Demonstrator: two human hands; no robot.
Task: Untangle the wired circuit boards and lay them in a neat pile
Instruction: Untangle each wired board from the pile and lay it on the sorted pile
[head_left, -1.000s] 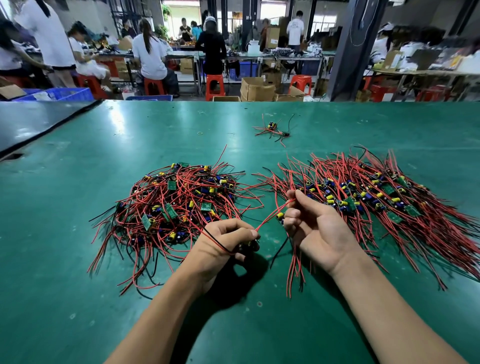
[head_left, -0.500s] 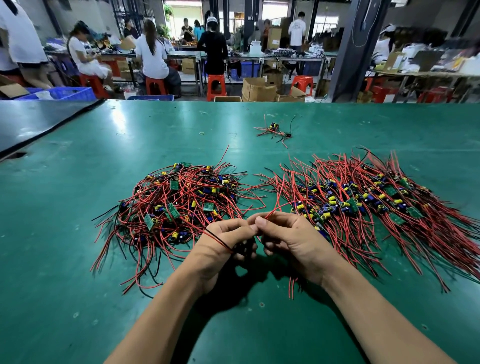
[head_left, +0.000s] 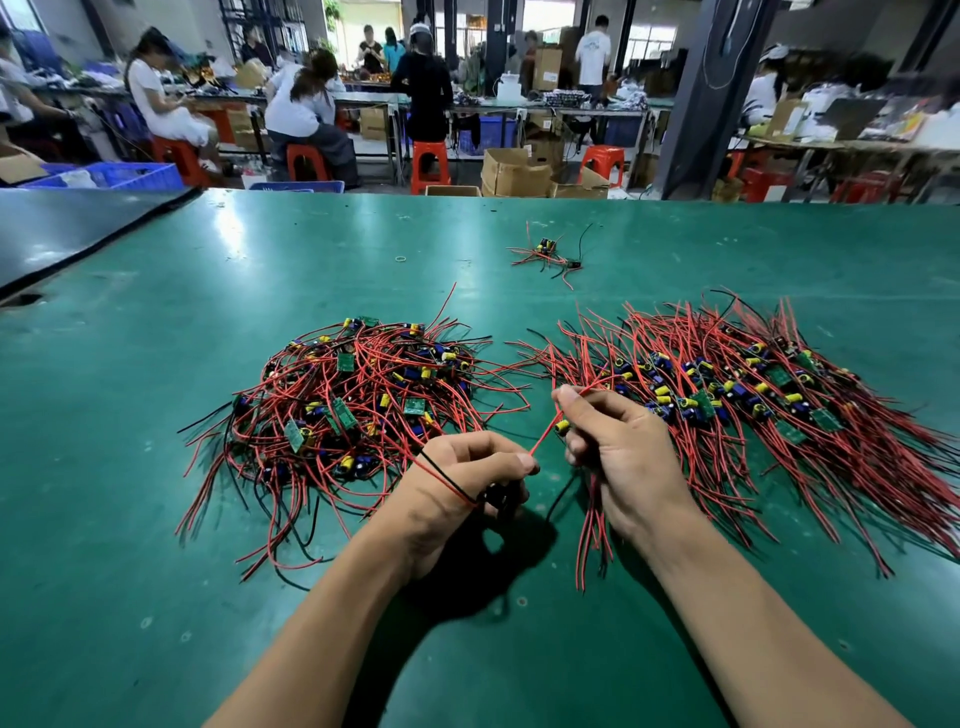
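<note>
A tangled heap of small green circuit boards with red and black wires (head_left: 358, 410) lies left of centre on the green table (head_left: 156, 597). To the right lies a combed-out pile of the same boards (head_left: 753, 400), wires fanned outward. My left hand (head_left: 462, 483) grips a dark board with a red and a black wire looped over its back, and pinches one red wire at the fingertips. That red wire (head_left: 548, 436) runs taut up to my right hand (head_left: 623, 452), which pinches it and holds a bundle of boards whose wires hang below.
A small loose clump of wired boards (head_left: 548, 254) lies farther back on the table, with a tiny ring (head_left: 400, 258) to its left. A dark mat (head_left: 62, 228) covers the far left. Beyond the table's far edge, people sit on red stools among cardboard boxes.
My hands met at the centre half a second ago. Now my right hand has drawn away to the upper right, pulling a red wire taut between the two hands. The left hand stayed put.
</note>
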